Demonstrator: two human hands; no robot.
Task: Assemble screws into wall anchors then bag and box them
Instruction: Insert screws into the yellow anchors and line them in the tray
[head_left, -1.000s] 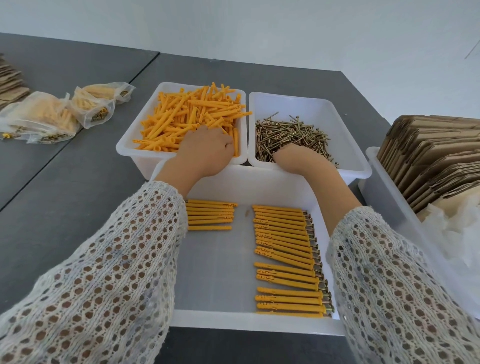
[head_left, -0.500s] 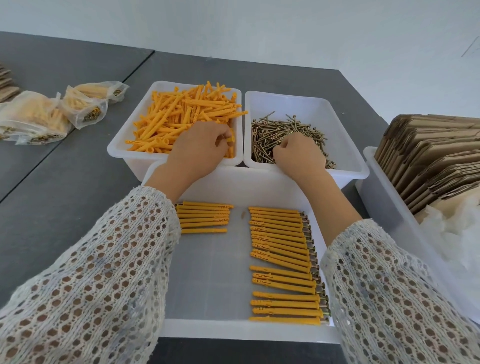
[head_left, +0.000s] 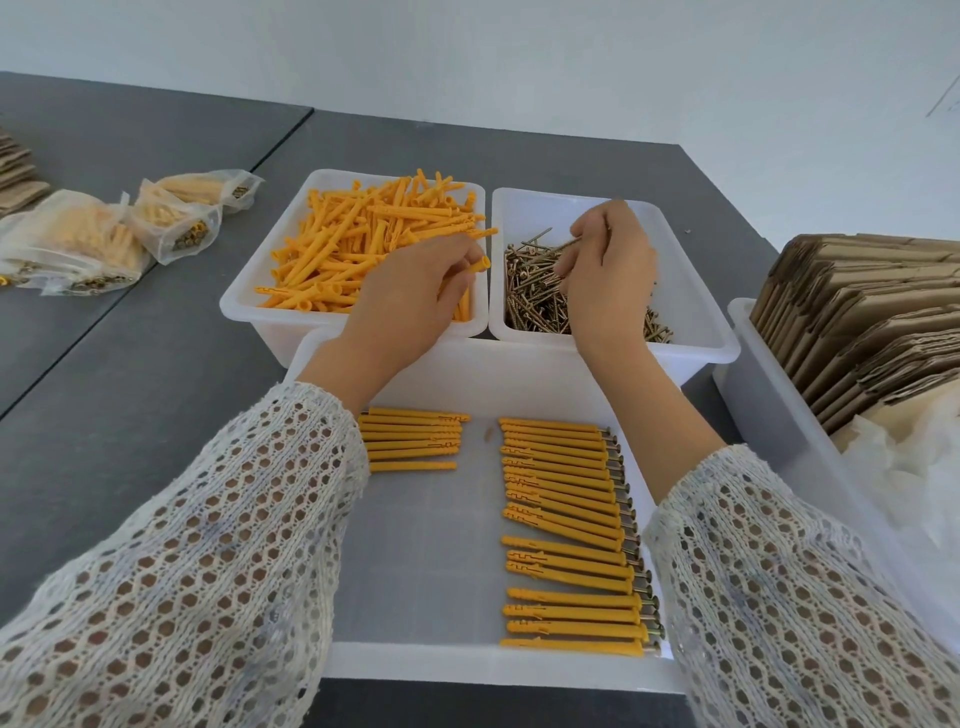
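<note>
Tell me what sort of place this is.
Probably a small packing or assembly workbench, not a home. Bulk bins of orange wall anchors and screws, finished bags set aside, and a stack of flat cardboard boxes point to piecework packaging.

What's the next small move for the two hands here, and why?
Probably bring the hands together and push the screw into the anchor: the right hand pinches one screw, and the left hand holds one anchor with its open end toward it.

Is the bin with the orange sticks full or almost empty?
Quite full. The orange anchors heap to the rim of their white bin, some poking above it.
</note>
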